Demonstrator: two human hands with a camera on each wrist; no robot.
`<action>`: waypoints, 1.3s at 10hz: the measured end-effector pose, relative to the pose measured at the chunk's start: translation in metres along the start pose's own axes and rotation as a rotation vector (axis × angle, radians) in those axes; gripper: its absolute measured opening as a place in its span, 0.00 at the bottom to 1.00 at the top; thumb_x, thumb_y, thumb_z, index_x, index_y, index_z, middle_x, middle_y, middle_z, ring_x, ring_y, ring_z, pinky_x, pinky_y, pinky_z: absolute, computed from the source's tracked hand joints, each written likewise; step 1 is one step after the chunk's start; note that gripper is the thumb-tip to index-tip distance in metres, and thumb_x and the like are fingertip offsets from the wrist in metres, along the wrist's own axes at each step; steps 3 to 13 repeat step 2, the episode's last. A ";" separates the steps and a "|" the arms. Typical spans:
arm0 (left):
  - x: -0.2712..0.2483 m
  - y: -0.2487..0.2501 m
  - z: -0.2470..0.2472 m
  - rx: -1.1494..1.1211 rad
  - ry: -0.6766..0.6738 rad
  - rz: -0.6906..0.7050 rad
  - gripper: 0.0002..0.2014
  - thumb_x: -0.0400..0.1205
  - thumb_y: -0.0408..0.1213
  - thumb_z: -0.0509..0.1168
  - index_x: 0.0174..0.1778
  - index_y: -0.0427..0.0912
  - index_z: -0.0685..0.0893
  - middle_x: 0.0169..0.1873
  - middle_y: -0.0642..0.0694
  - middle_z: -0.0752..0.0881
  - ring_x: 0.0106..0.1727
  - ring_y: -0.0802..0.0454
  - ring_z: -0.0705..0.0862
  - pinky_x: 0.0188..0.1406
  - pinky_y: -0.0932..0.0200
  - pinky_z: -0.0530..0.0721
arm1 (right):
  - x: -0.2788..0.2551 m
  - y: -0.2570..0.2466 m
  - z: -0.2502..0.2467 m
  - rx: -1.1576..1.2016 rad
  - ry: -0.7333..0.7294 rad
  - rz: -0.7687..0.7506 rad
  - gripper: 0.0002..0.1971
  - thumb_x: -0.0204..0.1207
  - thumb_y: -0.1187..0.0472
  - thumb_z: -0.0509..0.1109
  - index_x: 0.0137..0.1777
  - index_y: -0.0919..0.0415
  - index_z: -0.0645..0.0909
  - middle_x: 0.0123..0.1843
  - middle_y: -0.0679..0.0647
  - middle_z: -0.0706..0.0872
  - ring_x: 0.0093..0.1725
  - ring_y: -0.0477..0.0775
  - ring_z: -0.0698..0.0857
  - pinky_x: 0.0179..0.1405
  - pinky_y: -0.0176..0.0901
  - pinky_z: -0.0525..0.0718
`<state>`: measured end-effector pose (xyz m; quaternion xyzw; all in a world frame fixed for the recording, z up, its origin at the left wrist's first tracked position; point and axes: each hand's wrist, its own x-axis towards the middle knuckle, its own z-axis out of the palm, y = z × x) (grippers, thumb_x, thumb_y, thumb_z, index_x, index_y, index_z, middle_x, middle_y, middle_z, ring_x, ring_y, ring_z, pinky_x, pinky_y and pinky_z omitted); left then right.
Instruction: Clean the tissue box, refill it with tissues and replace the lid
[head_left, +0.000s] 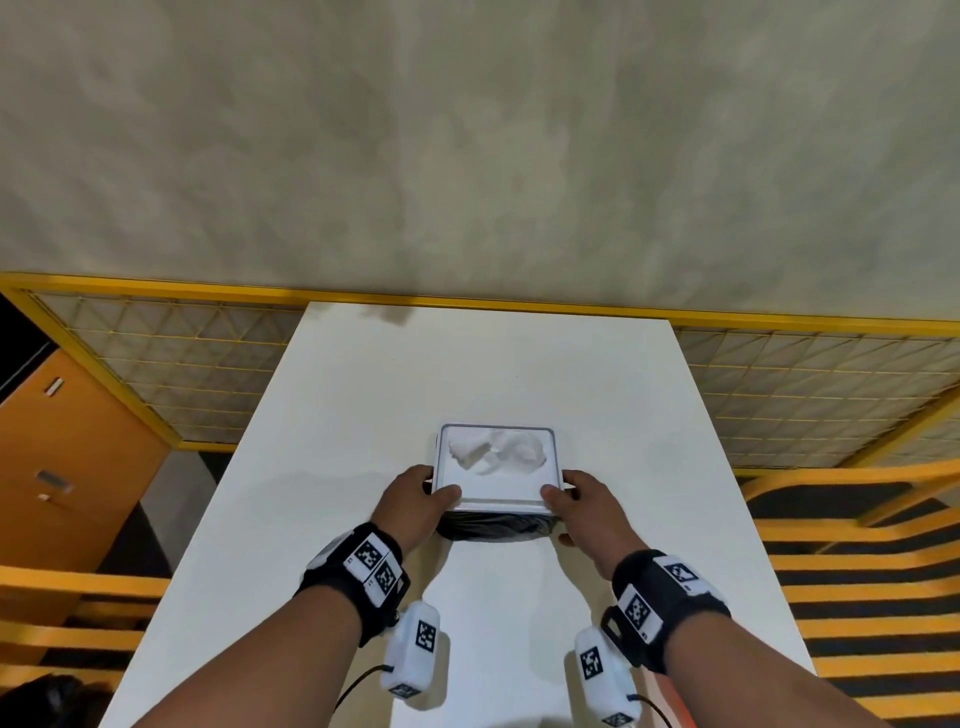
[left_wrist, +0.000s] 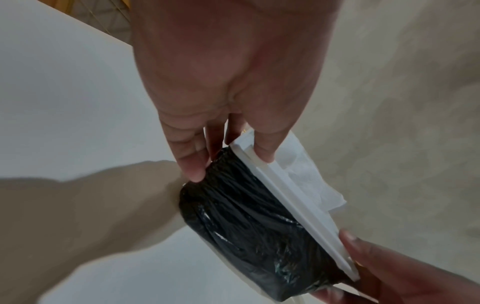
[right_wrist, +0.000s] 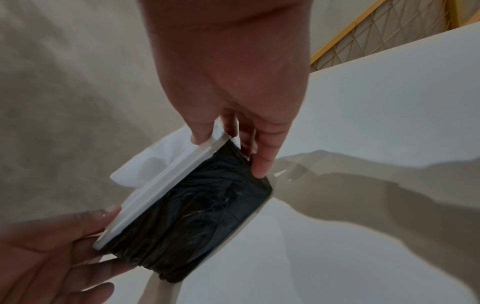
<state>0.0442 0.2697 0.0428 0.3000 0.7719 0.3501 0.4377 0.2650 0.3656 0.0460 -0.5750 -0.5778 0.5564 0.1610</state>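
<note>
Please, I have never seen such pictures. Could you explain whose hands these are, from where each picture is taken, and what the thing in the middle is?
No machine here: a person works with two bare hands. The wide picture comes from a camera on the person's head, looking down. The other two come from cameras on each wrist, looking along the fingers; the wrist bands with black-and-white marks belong to this equipment. Above the white table the left hand and the right hand grip a small bin on opposite sides, thumbs on its white frame, fingers against the black bag that lines it. Inside lies crumpled white paper. Whether the bin stands on the table or is lifted, I cannot tell.
</note>
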 end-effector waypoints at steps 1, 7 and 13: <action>-0.017 0.005 0.002 -0.070 0.027 -0.023 0.37 0.79 0.51 0.73 0.82 0.42 0.69 0.69 0.44 0.79 0.66 0.40 0.85 0.55 0.48 0.85 | -0.006 0.002 -0.004 -0.056 -0.015 0.013 0.33 0.78 0.41 0.69 0.80 0.53 0.69 0.67 0.53 0.84 0.63 0.57 0.84 0.67 0.61 0.83; -0.046 -0.014 -0.004 -0.148 0.065 0.002 0.36 0.79 0.53 0.74 0.82 0.49 0.70 0.74 0.47 0.76 0.71 0.44 0.83 0.61 0.53 0.83 | -0.020 0.005 -0.025 0.029 0.029 0.006 0.28 0.80 0.41 0.69 0.77 0.49 0.73 0.67 0.50 0.84 0.64 0.54 0.84 0.67 0.59 0.82; -0.046 -0.014 -0.004 -0.148 0.065 0.002 0.36 0.79 0.53 0.74 0.82 0.49 0.70 0.74 0.47 0.76 0.71 0.44 0.83 0.61 0.53 0.83 | -0.020 0.005 -0.025 0.029 0.029 0.006 0.28 0.80 0.41 0.69 0.77 0.49 0.73 0.67 0.50 0.84 0.64 0.54 0.84 0.67 0.59 0.82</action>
